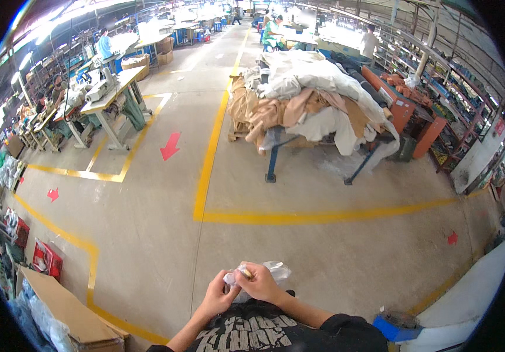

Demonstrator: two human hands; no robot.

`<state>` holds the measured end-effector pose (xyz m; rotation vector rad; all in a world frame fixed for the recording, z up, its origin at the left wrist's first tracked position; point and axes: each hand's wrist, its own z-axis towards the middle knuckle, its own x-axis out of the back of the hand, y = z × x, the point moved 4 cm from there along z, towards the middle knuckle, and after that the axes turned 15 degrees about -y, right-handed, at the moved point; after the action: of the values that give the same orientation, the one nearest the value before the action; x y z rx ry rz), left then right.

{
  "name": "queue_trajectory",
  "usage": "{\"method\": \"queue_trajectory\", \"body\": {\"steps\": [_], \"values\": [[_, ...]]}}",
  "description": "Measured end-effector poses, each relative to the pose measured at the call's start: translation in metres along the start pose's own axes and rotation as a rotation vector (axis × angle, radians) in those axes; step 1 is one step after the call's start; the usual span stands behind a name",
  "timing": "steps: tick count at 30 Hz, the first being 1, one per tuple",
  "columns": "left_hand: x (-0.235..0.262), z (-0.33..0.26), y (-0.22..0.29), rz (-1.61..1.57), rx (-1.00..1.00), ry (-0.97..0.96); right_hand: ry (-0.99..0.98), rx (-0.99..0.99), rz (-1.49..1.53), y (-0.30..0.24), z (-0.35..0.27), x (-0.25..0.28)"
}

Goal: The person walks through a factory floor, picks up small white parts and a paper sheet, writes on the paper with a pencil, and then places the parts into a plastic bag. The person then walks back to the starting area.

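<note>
Close together in front of my body, both hands grip a clear plastic bag [278,270]. My left hand [219,295] is closed, its fingers pinching the crumpled plastic. Right beside it, my right hand [259,283] is closed on the same bag, whose loose end sticks out past the knuckles. A small yellowish bit shows near the right fingers; I cannot make out what it is. What the bag contains, if anything, is hidden by the hands.
Ahead stands a pallet heaped with tan and white hides [317,100], with blue metal legs below. Sewing tables [114,88] line the left. A cardboard box [68,305] and red crate [47,260] are at lower left, a blue container [393,330] at lower right. People work farther back.
</note>
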<state>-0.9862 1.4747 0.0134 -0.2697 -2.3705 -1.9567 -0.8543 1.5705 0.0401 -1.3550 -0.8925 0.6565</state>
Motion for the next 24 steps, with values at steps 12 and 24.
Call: {"method": "queue_trajectory", "body": {"steps": [12,24], "values": [[0.289,0.242,0.008,-0.607,-0.082,0.189,-0.393,0.331,-0.254,-0.037,0.398,0.119],[0.589,0.545,0.040,-0.611,0.127,-0.540,-0.302,0.464,-0.771,-0.045,0.736,0.262]]}}
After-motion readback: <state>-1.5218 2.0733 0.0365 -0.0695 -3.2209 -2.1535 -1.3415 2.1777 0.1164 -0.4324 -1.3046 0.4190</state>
